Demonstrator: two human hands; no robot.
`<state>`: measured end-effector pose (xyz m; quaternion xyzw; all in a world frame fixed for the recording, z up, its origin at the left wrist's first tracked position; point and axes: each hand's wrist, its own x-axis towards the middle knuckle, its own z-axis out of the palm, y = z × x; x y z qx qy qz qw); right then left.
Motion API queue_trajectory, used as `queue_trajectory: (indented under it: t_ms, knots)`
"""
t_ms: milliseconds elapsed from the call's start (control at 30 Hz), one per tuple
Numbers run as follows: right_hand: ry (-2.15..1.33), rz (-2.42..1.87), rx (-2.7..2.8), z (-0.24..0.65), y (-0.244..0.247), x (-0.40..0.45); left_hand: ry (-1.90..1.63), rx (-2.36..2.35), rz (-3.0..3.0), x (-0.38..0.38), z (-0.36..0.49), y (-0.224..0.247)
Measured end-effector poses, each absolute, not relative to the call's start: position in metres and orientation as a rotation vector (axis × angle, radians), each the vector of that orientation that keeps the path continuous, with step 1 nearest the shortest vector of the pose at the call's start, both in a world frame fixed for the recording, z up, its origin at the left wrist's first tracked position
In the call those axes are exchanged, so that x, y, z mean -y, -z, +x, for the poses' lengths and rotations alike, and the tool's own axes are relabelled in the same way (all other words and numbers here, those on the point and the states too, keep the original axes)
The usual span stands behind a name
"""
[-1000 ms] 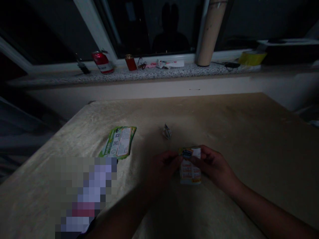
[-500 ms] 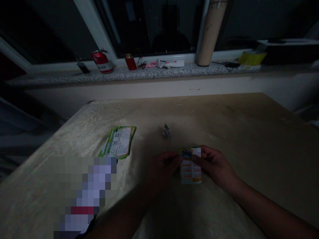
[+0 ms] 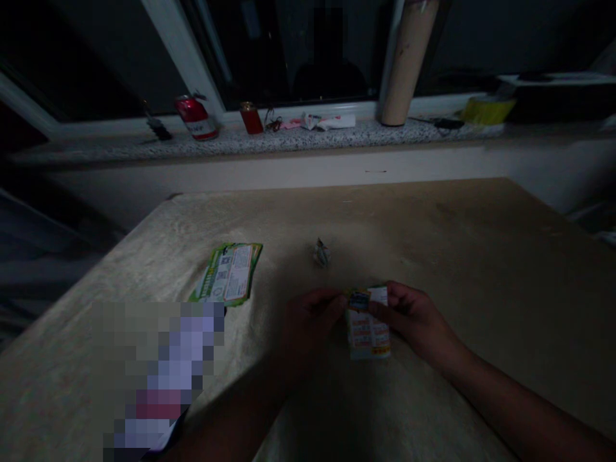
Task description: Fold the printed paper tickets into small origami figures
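Between my two hands is a printed paper sheet, folded small, with a dark picture at its upper left and rows of orange print below. My left hand pinches its upper left edge between thumb and fingers. On the upper right side, my right hand grips it with the thumb on the front and the fingers behind. A small folded paper piece stands on the table just beyond my hands. To the left lies a stack of green and white printed leaflets.
A blurred-out purple and white object lies on the table at the near left. On the granite windowsill stand a red can, a small red jar, a tall cardboard tube and yellow tape.
My left thumb has shifted slightly left along the sheet, showing more of the dark picture. The sheet's lower edge has dropped a little. My right hand stays nearly still.
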<state>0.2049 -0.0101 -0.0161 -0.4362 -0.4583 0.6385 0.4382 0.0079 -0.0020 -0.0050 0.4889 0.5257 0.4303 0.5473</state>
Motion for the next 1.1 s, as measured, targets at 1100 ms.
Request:
queue_trajectory:
  t_ms: [1100]
  knots:
    - [-1.613, -1.028, 1.116, 0.2032, 0.0129, 0.0109, -1.051, -1.250, 1.165, 0.0051, 0.0108, 0.0041]
